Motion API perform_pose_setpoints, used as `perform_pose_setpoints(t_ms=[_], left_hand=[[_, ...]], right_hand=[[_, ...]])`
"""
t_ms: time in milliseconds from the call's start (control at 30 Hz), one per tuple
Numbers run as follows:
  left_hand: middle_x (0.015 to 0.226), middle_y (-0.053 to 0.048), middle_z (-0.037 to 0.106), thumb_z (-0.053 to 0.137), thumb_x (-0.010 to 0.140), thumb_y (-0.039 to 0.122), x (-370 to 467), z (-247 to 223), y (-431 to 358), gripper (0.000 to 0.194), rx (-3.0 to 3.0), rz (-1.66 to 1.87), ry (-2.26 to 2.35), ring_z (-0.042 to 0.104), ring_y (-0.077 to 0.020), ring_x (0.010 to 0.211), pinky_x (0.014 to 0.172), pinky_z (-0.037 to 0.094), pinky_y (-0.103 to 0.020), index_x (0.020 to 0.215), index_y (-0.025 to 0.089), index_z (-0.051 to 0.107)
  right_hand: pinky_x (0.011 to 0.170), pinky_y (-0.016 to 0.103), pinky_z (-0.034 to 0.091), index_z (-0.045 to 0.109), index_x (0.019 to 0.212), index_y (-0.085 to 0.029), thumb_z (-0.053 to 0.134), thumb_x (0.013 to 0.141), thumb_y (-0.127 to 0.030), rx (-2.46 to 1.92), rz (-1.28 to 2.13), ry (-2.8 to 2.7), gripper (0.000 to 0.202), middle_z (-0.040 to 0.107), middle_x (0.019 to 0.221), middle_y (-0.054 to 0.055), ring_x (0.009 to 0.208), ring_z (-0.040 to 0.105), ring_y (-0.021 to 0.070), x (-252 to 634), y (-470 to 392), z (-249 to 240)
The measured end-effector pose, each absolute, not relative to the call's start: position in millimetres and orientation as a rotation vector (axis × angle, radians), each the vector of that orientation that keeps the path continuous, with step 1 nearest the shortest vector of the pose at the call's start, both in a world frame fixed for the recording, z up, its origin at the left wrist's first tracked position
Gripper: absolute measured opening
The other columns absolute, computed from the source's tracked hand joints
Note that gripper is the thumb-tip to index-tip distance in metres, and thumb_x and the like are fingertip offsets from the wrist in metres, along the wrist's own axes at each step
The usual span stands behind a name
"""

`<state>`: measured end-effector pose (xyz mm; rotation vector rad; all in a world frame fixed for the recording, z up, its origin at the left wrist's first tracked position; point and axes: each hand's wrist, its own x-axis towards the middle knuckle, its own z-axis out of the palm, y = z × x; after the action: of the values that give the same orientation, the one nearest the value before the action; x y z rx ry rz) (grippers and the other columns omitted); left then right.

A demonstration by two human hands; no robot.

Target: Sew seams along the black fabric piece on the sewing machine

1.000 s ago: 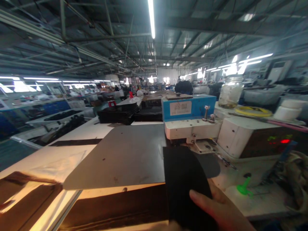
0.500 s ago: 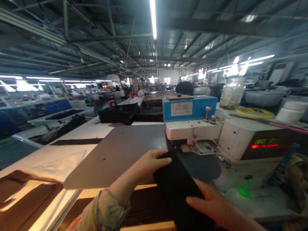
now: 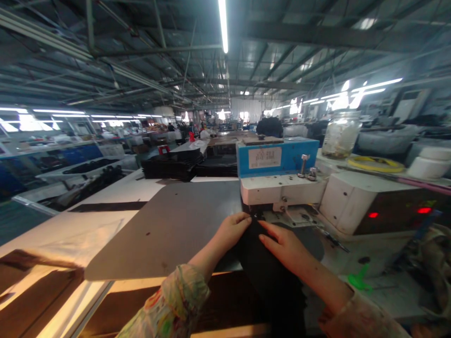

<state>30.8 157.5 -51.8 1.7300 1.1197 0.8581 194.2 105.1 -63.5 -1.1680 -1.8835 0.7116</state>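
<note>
A black fabric piece (image 3: pixel 273 281) lies along the work surface with its far end under the head of the white and blue sewing machine (image 3: pixel 278 185). My left hand (image 3: pixel 230 231) pinches the far left corner of the fabric right at the machine's foot. My right hand (image 3: pixel 286 246) lies flat on top of the fabric just to the right, fingers stretched toward the foot. Both sleeves are patterned and light-coloured.
A grey board (image 3: pixel 176 225) covers the table left of the machine. A control box with red lights (image 3: pixel 373 204), a glass jar (image 3: pixel 340 134), yellow tape (image 3: pixel 375 163) and a green part (image 3: pixel 357 279) stand at the right. Stacks of black pieces (image 3: pixel 172 166) sit farther back.
The black fabric moved forward until its far end reached the machine's foot. My left hand came into view and took its corner; my right hand slid from the near end up onto it.
</note>
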Motion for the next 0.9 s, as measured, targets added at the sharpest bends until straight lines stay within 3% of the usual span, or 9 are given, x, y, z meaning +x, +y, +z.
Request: perform_pose_setpoints(t_ms=[233, 433, 567, 733, 900], left_hand=[[0.077, -0.003, 0.062, 0.051, 0.07, 0.031, 27.4, -49.6, 153.3, 0.024, 1.605, 0.862, 1.036, 0.055, -0.0158, 0.074, 0.069, 0.041, -0.024, 0.082, 0.014, 0.063], [0.059, 0.002, 0.053, 0.055, 0.068, 0.031, 26.1, -46.6, 149.8, 0.019, 1.474, 0.843, 1.017, 0.047, -0.0091, 0.055, 0.054, 0.035, -0.02, 0.069, 0.013, 0.057], [0.053, 0.004, 0.049, 0.058, 0.065, 0.032, 25.7, -46.2, 149.5, 0.02, 1.417, 0.84, 1.024, 0.043, -0.0074, 0.048, 0.049, 0.032, -0.019, 0.063, 0.013, 0.051], [0.061, 0.0, 0.057, 0.055, 0.065, 0.028, 24.8, -41.8, 148.0, 0.016, 1.413, 0.848, 0.971, 0.05, -0.0114, 0.058, 0.06, 0.038, -0.023, 0.068, 0.013, 0.057], [0.07, -0.001, 0.06, 0.052, 0.067, 0.028, 23.3, -40.5, 148.4, 0.017, 1.535, 0.863, 0.936, 0.052, -0.0134, 0.068, 0.068, 0.039, -0.024, 0.069, 0.013, 0.06]], right_hand=[[0.083, 0.035, 0.044, 0.051, 0.118, -0.014, 0.045, 0.08, -0.027, -1.273, 0.643, -1.856, 0.04, 0.061, 0.108, 0.009, 0.095, 0.057, 0.0206, 191.2, 104.7, -59.9], [0.09, 0.032, 0.04, 0.048, 0.12, -0.015, 0.038, 0.085, -0.023, -1.198, 0.384, -2.006, 0.037, 0.058, 0.112, 0.009, 0.104, 0.052, 0.018, 188.9, 99.0, -59.7], [0.073, 0.03, 0.048, 0.044, 0.123, -0.013, 0.031, 0.085, -0.012, -1.237, 0.049, -2.215, 0.04, 0.06, 0.092, 0.01, 0.082, 0.058, 0.0178, 187.2, 94.1, -59.7], [0.061, 0.026, 0.049, 0.043, 0.123, -0.009, 0.032, 0.081, -0.003, -1.274, -0.369, -2.4, 0.045, 0.058, 0.08, 0.009, 0.07, 0.056, 0.0171, 184.1, 92.4, -57.9], [0.061, 0.027, 0.049, 0.043, 0.123, -0.007, 0.035, 0.078, -0.001, -1.3, -0.395, -2.45, 0.046, 0.058, 0.082, 0.01, 0.072, 0.056, 0.0187, 182.2, 92.0, -56.6]])
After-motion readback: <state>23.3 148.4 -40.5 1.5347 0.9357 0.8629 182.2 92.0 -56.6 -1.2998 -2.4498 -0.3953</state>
